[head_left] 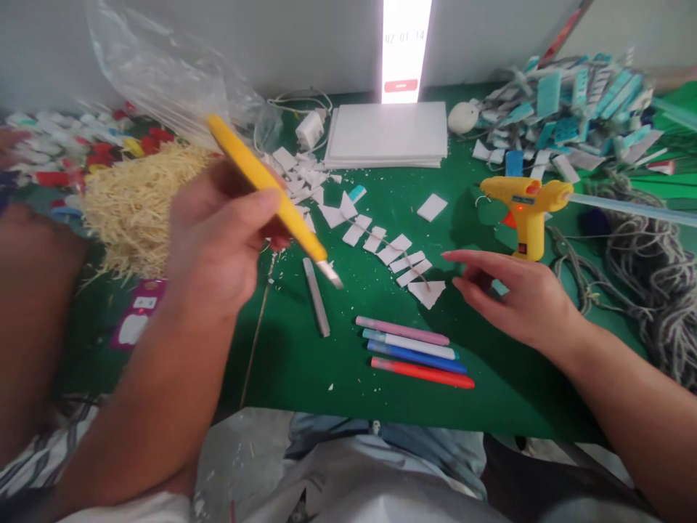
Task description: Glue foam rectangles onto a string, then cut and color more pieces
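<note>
My left hand (pixel 223 232) is closed around a yellow pen-shaped tool (pixel 266 181), whose pale, slanted tip points down to the right. I cannot make out exactly what kind of tool it is. Below that tip lies a grey pen (pixel 316 298) with a translucent end. In the middle of the table, several white paper pieces (pixel 393 249) lie in a slanting row along a thin grey string. My right hand (pixel 509 290) is just right of that row, thumb and index finger apart, holding nothing. Pink, white, blue and red pens (pixel 425 372) lie side by side nearer me.
A yellow glue gun (pixel 527 211) stands behind my right hand, near grey yarn (pixel 642 269). White sheets (pixel 389 134) lie below a lit phone screen (pixel 406 43). Blue-white scraps (pixel 577 109) are heaped at back right, straw (pixel 141 203) at left. Another person's arm (pixel 33 290) is far left.
</note>
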A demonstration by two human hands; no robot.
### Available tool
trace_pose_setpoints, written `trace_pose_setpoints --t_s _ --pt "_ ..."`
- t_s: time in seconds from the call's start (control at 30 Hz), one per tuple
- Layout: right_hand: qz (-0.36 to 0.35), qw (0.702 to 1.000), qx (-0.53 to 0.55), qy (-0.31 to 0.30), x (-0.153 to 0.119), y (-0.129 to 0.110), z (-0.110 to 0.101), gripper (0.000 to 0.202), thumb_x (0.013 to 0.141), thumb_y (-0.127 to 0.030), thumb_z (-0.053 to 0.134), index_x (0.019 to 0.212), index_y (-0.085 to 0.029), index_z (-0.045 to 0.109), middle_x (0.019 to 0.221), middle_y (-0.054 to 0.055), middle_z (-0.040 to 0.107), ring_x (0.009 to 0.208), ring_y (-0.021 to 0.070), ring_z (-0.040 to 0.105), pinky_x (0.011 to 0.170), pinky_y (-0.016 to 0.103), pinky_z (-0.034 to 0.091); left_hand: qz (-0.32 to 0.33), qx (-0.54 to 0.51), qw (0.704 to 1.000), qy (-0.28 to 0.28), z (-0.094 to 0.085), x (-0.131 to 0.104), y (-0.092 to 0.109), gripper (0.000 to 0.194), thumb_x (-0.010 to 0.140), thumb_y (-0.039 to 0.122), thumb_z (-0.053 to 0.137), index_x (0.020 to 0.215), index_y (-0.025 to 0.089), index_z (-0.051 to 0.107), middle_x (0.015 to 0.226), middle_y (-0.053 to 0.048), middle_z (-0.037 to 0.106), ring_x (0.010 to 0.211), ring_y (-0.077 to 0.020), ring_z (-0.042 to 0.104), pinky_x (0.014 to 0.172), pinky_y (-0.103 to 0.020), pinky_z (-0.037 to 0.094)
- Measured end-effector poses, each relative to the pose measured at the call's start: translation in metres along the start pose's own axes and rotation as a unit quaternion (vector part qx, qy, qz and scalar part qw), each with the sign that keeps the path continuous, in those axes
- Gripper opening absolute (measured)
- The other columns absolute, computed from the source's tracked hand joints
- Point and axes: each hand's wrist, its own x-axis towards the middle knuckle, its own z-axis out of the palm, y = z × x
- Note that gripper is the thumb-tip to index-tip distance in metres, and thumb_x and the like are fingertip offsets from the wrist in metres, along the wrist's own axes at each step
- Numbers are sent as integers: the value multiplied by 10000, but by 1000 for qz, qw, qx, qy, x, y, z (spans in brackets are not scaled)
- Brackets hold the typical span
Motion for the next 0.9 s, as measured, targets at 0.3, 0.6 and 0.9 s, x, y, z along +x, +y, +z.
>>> trace_pose_setpoints --t_s 0.3,0.6,0.9 --pt "12 1000 23 -17 -1 1 0 277 935 -285 563 1143 -219 733 707 -4 689 504 122 581 520 251 526 -118 -75 988 -67 47 -21 -25 219 760 404 736 736 236 598 712 -6 739 374 -67 397 340 -242 263" --pt "-9 998 1 -58 -3 3 3 268 926 -311 606 1130 -206 745 781 17 712 538 125 628 515 247 539 -156 -51 978 -128 37 -19 -31 384 871 597 578 791 223 603 841 -87 746 609 -165 643 377 -248 339" --pt "-5 998 0 -59 -1 2 4 286 931 -309 584 1120 -182 758 779 28 718 550 130 635 511 246 543 -152 -61 983 -84 35 -23 -33 213 801 419 683 784 235 576 840 -47 763 476 -100 524 372 -235 365"
